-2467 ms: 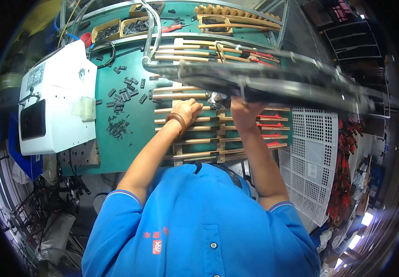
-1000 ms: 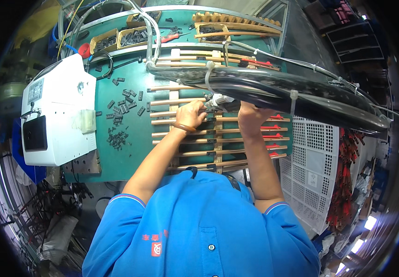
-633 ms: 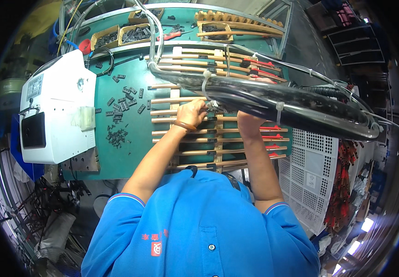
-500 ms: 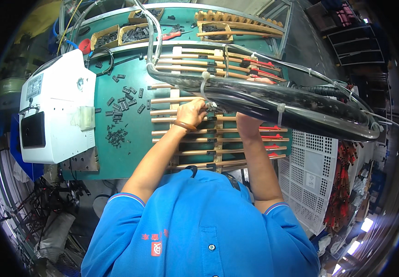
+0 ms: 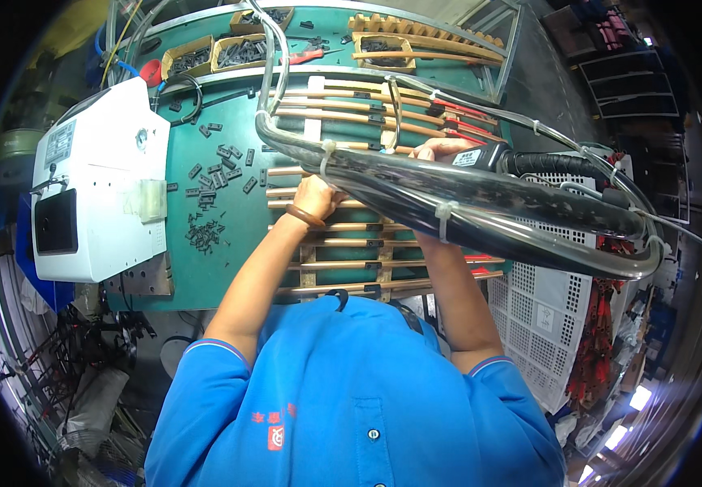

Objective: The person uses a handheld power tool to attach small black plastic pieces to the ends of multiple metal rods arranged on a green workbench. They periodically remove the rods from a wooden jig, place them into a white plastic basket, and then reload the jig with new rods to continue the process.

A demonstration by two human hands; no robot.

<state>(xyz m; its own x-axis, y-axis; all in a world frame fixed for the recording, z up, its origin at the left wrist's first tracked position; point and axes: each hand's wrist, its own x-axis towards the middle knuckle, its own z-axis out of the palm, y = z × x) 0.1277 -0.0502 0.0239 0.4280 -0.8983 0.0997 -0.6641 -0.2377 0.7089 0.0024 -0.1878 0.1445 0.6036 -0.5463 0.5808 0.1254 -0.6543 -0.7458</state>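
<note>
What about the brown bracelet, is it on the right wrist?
No, the brown bracelet sits at the wrist of the left hand.

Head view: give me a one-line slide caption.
Left hand over rods on a green table; right hand, partly hidden by tubing, at a black tool.

Black tool [image 5: 483, 157]: partly hidden | tan rods [image 5: 339, 243]: lying roughly parallel

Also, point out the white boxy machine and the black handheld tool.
White boxy machine [image 5: 105, 191]: head view, middle of its casing.
Black handheld tool [image 5: 493, 156]: head view, on its thick body.
</note>
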